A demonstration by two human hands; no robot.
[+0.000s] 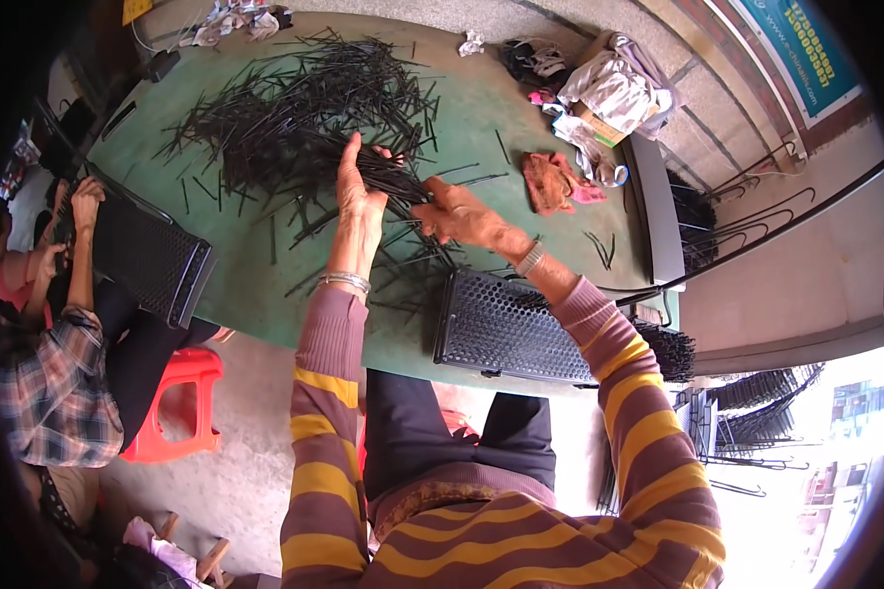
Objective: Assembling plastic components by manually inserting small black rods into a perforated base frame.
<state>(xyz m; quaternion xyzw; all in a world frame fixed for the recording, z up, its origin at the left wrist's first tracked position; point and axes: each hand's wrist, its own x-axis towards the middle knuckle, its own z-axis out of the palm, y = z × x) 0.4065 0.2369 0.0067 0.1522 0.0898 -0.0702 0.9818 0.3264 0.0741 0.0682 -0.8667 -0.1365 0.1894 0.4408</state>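
A bundle of thin black rods [393, 179] lies between my two hands, over the table. My left hand [359, 201] is under and around its left part, thumb up and fingertips showing on the far side. At the bundle's right end, my right hand [467, 218] closes round the rods, its fingers partly hidden. Just beyond my left hand spreads a large loose heap of similar black rods [304, 103]. Below my right hand, a black perforated panel [511, 332] rests at the table's near edge.
The green table [255, 294] carries stray rods, a reddish rag [550, 184] and a pile of cloths [614, 88]. On the left, a co-worker [64, 383] sits by another perforated black panel [152, 255] and a red stool [182, 407]. Black wire racks [766, 407] stand at right.
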